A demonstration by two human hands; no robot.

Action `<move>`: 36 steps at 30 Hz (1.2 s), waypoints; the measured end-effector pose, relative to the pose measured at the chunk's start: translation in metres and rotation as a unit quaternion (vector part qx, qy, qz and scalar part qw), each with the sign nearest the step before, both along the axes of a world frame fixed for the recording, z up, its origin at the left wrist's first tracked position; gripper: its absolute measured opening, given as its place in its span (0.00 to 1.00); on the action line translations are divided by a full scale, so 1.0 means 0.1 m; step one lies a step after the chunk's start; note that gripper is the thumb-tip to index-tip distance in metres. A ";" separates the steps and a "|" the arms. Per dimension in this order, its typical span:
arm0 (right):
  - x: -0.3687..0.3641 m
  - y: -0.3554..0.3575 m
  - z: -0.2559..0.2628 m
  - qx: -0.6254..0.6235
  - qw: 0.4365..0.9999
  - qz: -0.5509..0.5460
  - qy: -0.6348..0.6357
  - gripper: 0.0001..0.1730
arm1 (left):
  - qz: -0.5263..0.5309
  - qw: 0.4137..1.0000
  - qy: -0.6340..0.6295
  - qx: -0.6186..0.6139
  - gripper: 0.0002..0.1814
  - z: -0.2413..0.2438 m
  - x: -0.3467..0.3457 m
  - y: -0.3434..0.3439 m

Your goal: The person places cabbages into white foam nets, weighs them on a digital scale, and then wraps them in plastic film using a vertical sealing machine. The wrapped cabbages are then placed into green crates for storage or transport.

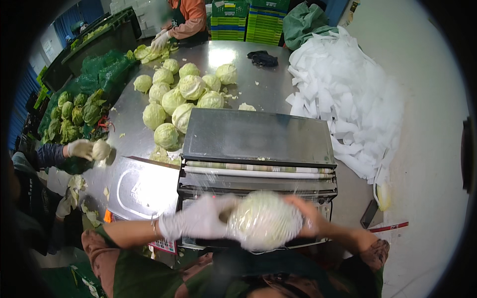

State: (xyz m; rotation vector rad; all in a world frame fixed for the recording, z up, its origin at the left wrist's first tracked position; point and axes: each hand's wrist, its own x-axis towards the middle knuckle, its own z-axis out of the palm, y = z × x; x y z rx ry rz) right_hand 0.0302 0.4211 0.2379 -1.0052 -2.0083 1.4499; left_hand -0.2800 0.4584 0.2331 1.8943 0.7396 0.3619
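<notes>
A pale cabbage (265, 220), wrapped in clear plastic film and partly in a white foam net, is held up in front of my body. My left hand (208, 216), in a white glove, grips it from the left. Bare and blurred by motion, my right hand (309, 218) holds its right side. Just beneath and beyond is a metal film-wrapping machine (257, 138) with a roll of film (257, 172) across its front. Several trimmed cabbages (192, 87) lie behind it on a steel table (268, 87).
Left of the wrapper stands a weighing scale (145, 186). White foam net sleeves (346, 85) are heaped at right. A co-worker's gloved hand (80, 149) holds a cabbage (101, 149) at left; another person (190, 18) handles leaves at the back. Dark gloves (262, 59) lie on the table.
</notes>
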 end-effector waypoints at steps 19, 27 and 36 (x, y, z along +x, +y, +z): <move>0.34 -0.98 -0.74 0.327 0.918 -0.210 -0.080 0.13 | 0.138 0.980 -0.061 -0.126 0.13 -0.56 -0.40 -1.08; -0.24 -0.32 -0.58 -0.109 0.820 -0.446 0.343 0.12 | 0.438 0.653 -0.523 -0.330 0.14 -0.83 -0.06 -1.19; 0.14 -0.72 -1.43 0.189 0.859 -0.469 -0.081 0.07 | 0.534 0.622 -0.353 -0.451 0.14 -1.35 -0.02 -2.08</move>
